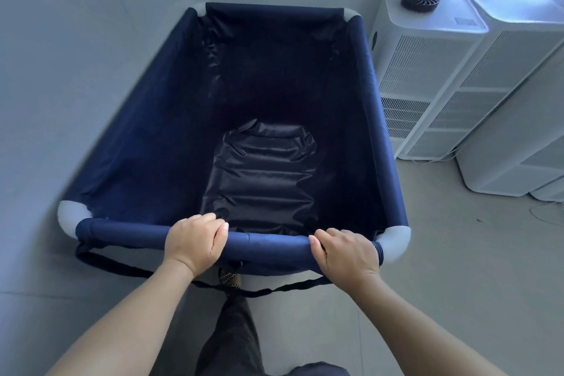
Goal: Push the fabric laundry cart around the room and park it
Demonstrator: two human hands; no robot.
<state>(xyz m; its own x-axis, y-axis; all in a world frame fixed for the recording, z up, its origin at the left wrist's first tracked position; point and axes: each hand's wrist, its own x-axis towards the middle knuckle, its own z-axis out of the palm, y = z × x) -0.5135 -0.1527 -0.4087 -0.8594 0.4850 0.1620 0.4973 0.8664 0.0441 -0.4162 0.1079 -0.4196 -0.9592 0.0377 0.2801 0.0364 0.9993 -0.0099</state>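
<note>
The fabric laundry cart (137, 146) fills the middle of the head view: a deep navy cloth bin on a tube frame with grey corner joints, nothing inside it. Its far end sits in a corner between two pale walls. My left hand (195, 241) is wrapped over the near rim bar left of centre. My right hand (345, 253) grips the same bar near the right grey corner. A dark strap hangs in a loop below the near bar. The cart's wheels are hidden.
The left wall (61, 70) runs close along the cart's left side. White air purifiers (427, 70) stand in a row just right of the cart, one with a small black fan (419, 0) on top. Grey floor (457, 253) lies to the right.
</note>
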